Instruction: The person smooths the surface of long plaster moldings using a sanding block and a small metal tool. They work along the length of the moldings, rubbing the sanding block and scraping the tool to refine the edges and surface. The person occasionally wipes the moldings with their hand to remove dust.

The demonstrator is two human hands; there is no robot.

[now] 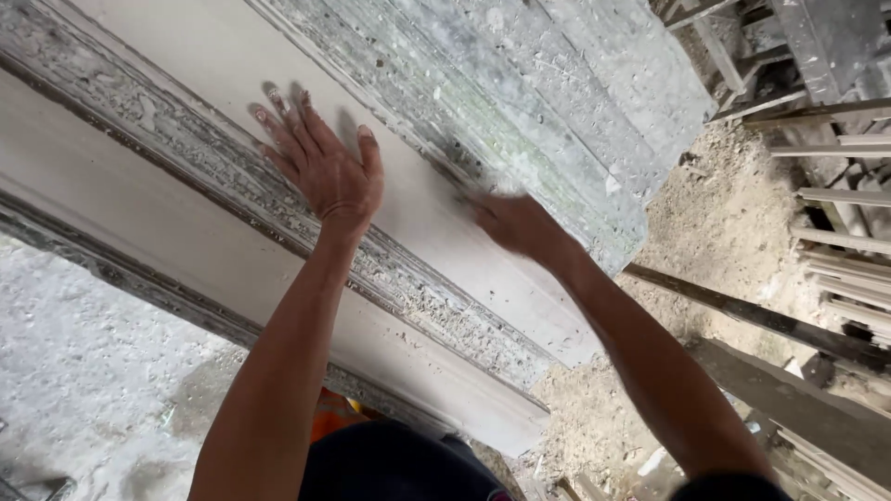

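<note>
My left hand (325,172) lies flat, fingers spread, on the pale board (232,65) under it — my right hand (515,223), blurred, grip unclear, rubs the board's far edge — best kept pressing evenly.

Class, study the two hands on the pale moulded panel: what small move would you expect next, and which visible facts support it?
Probably another short stroke of the right hand along the flat band of the panel. That hand is motion-blurred at the edge of the dusty carved strip, while the left hand lies flat with fingers spread, seemingly steadying the panel. Whether the right hand holds anything cannot be told.
</note>
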